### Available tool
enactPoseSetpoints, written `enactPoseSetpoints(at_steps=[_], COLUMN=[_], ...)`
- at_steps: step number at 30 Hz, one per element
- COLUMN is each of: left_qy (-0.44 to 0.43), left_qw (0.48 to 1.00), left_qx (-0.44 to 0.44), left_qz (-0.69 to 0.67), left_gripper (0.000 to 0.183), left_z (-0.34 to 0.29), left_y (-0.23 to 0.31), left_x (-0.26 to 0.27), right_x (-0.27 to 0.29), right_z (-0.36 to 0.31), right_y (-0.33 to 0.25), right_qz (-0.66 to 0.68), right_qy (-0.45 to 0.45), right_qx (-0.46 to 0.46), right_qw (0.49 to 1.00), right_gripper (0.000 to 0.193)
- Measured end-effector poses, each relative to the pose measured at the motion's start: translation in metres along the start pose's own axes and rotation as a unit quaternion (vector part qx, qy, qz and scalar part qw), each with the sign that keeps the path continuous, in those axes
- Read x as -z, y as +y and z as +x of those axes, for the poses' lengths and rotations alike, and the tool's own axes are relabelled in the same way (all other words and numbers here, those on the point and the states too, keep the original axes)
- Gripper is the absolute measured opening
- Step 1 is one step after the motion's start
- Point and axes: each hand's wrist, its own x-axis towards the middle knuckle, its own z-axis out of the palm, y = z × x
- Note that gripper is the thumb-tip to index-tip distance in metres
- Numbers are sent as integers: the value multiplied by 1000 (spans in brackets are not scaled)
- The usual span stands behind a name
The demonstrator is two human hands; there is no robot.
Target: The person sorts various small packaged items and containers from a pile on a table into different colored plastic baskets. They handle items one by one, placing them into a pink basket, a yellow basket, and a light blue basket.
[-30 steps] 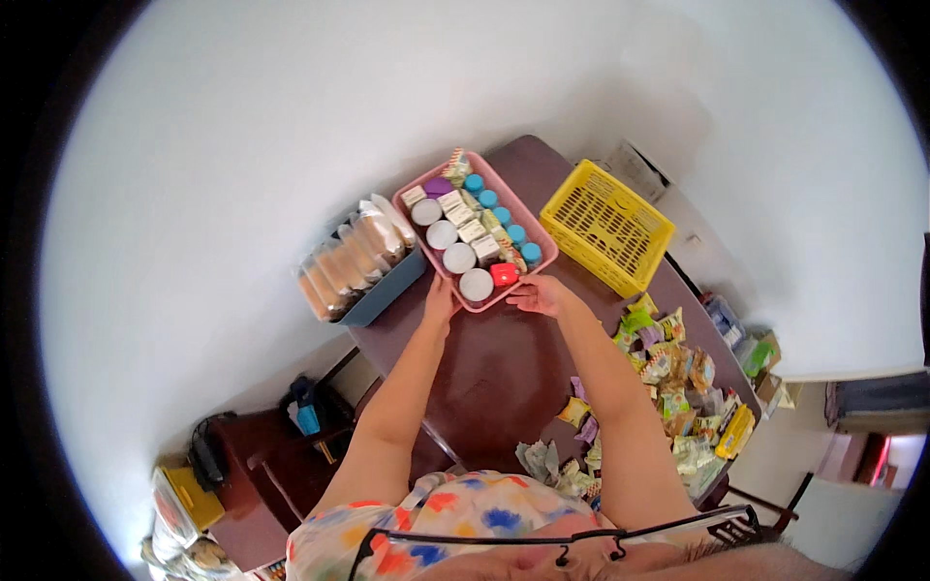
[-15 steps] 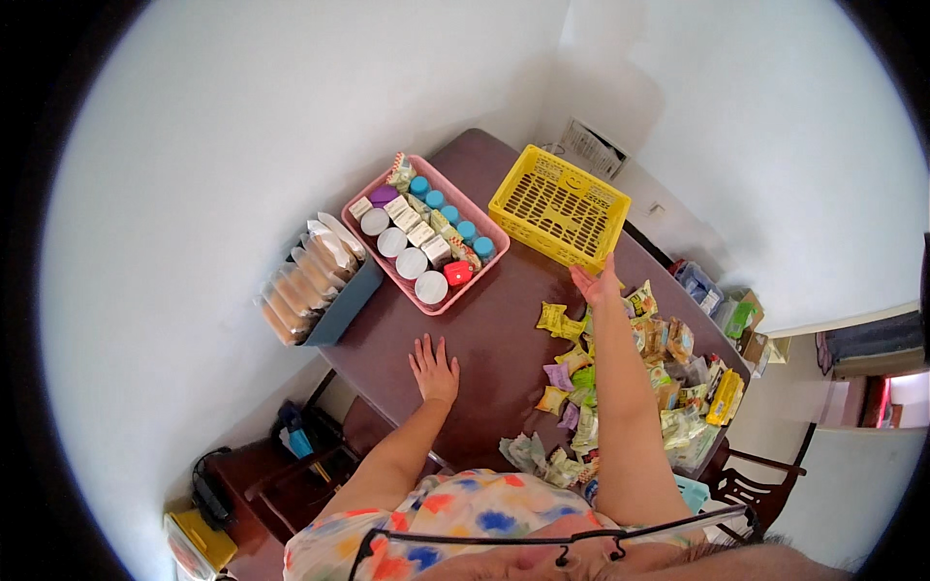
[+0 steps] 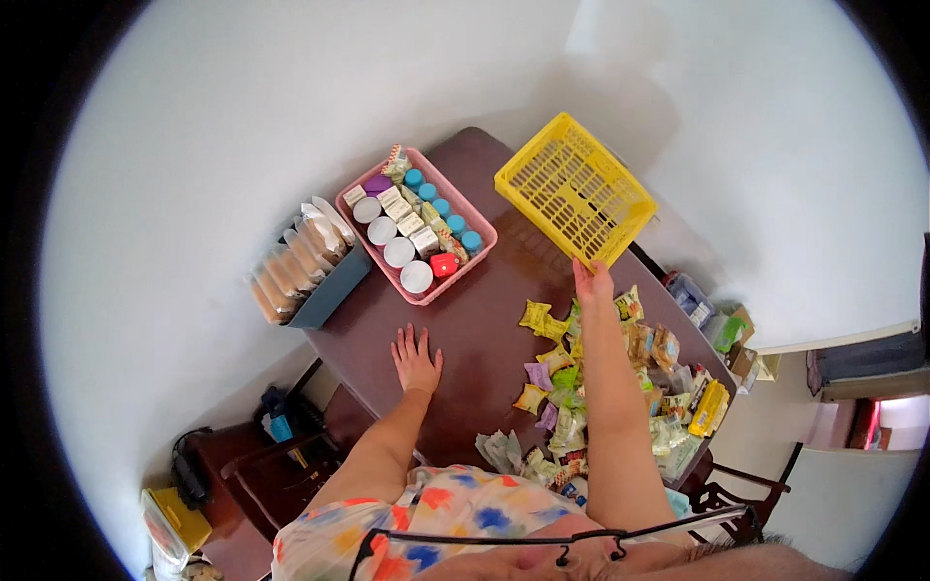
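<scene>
A yellow plastic basket with slotted sides is lifted and tilted at the far right of the table; nothing shows inside it. My right hand is closed on its near corner, arm stretched over a spread of wrapped snacks. These lie in yellow, purple, green and clear packets on the right of the brown table. Flat on the tabletop, fingers spread, rests my left hand, holding nothing. Beyond it stands a pink basket of blue-capped bottles, white-lidded tubs, small cartons and a red item.
At the table's left edge sits a blue-grey bin packed with wrapped, bread-like items. White walls meet behind the table. A dark wooden chair is at the lower right, and boxes and bags lie beyond the right edge.
My right hand has gone from open fingers at the yellow basket's near corner to a grip on it. The basket has risen and tilted. My left hand stays on the table.
</scene>
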Motion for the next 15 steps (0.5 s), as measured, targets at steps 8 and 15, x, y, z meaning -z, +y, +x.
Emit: enactPoseSetpoints(at_steps=[8,15], left_qy=[-16,-129], left_qw=[1000,965], left_qx=[-4,8], left_qz=[-4,-228], left_gripper=[57,62], left_z=[-10,13], left_y=[3,-40], left_x=[3,16], right_x=[12,37], right_z=[-125,-254], right_y=[-71,-64], right_qz=[-98,-195], right_qy=[-15,-60], right_qx=[1,-68], right_qw=[995,977], right_gripper=[38,35])
